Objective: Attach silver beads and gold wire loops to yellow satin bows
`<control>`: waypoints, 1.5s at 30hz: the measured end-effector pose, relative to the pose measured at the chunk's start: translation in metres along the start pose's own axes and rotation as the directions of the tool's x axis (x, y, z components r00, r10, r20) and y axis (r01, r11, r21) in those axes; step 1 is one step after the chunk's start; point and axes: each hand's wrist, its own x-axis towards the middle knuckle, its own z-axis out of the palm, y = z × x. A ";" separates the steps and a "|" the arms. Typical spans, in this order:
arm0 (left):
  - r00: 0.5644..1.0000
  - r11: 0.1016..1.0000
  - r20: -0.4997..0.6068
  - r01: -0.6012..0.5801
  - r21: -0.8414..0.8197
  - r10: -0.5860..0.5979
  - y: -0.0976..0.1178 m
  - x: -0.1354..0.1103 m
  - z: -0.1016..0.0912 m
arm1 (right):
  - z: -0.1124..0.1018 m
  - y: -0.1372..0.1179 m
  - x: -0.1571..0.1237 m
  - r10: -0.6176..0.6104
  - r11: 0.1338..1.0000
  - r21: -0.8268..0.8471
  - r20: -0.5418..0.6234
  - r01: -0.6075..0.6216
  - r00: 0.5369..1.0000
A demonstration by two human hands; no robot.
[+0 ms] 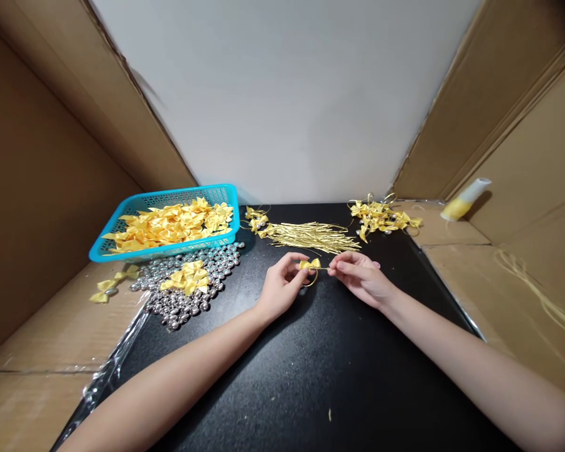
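Observation:
Over the middle of the black table, my left hand (286, 279) pinches a small yellow ribbon bow (309, 264) between thumb and fingers. A gold cord (315, 276) curves below the bow, and a straight piece of it runs right to my right hand (359, 276), whose thumb and fingertips are closed on its end. Just beyond both hands lies a bundle of cut gold cords (315, 236). Whether a bead sits behind the bow is hidden by my left fingers.
A blue basket (164, 252) of yellow bows stands at the back left. Silver beads (174, 317) spread before it, with loose bows (188, 277) on top. Bows with cords and beads (381, 216) are piled at the back right, near a white and yellow tube (466, 199). Cardboard walls flank the table.

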 end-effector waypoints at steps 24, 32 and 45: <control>0.998 0.992 0.016 -0.064 0.108 0.063 -0.007 0.001 -0.001 | 0.003 -0.005 0.000 -0.056 0.987 -0.155 -0.089 0.042 0.994; 0.995 0.992 0.077 -0.069 0.105 0.061 -0.005 0.001 -0.001 | 0.006 -0.011 0.000 -0.273 0.881 -0.432 -0.132 0.193 0.953; 0.955 0.888 0.062 -0.291 0.356 0.288 0.003 -0.008 0.002 | 0.020 0.016 -0.011 -0.264 0.719 -0.672 -0.029 0.177 0.964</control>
